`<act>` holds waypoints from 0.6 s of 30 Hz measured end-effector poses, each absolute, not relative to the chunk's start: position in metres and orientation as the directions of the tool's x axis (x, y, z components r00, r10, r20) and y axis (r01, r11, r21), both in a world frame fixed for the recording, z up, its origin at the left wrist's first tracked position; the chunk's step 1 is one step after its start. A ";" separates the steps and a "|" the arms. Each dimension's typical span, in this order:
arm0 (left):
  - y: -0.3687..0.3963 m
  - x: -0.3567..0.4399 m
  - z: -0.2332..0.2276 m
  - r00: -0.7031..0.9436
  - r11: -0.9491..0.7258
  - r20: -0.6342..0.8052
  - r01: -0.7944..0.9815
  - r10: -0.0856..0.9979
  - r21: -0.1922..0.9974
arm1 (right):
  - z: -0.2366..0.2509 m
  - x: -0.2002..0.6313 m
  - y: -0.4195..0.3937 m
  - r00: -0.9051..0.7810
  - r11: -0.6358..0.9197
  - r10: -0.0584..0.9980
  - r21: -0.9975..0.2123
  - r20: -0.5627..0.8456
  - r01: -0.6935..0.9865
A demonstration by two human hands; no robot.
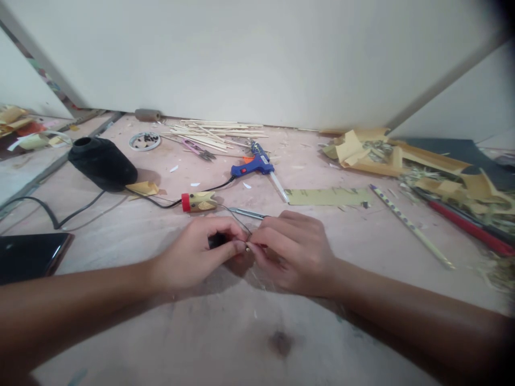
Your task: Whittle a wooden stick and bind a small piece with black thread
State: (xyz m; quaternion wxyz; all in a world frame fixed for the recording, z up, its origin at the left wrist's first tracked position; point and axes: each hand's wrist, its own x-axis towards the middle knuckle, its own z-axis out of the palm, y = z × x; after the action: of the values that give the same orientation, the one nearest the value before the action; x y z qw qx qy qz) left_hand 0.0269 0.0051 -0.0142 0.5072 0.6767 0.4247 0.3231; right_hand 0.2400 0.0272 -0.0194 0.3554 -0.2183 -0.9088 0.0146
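Over the near middle of the table, my left hand point(197, 249) and my right hand point(295, 252) meet fingertip to fingertip. Both are closed in a pinch on a thin dark thread point(240, 219). A tiny pale bead-like piece point(248, 248) shows between the fingertips; its exact kind is too small to make out. The thread runs back toward a small tan figure with a red end point(197, 202), which lies just beyond my left hand. Partly behind my right hand lies a slim metal-coloured craft knife point(247, 213).
Behind the hands lie a blue glue gun point(253, 165), pink-handled snips point(198, 149), thin wooden sticks point(217, 131) and a round lid with dark bits point(144, 141). A black thread cone point(102, 163) and phone point(34, 256) are left. Paper scraps point(362, 153) and a pencil point(412, 227) are right.
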 end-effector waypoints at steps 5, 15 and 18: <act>0.005 0.027 -0.015 0.408 -0.152 0.007 0.325 0.913 0.934 | -0.019 0.237 0.024 -0.667 0.905 0.379 -0.107 0.642 0.411; 0.003 0.028 -0.015 0.372 -0.282 0.128 0.396 0.919 0.874 | -0.016 0.240 0.027 -0.663 0.868 0.496 -0.344 0.560 0.359; 0.002 0.028 -0.014 0.346 -0.323 0.173 0.441 0.922 0.838 | -0.016 0.240 0.026 -0.670 0.873 0.487 -0.348 0.561 0.342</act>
State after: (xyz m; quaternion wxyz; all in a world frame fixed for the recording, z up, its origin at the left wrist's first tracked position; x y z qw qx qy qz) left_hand 0.0283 0.0017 -0.0145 0.3553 0.7394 0.4607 0.3387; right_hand 0.2402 0.0264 -0.0157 0.3359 -0.2284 -0.9075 0.1073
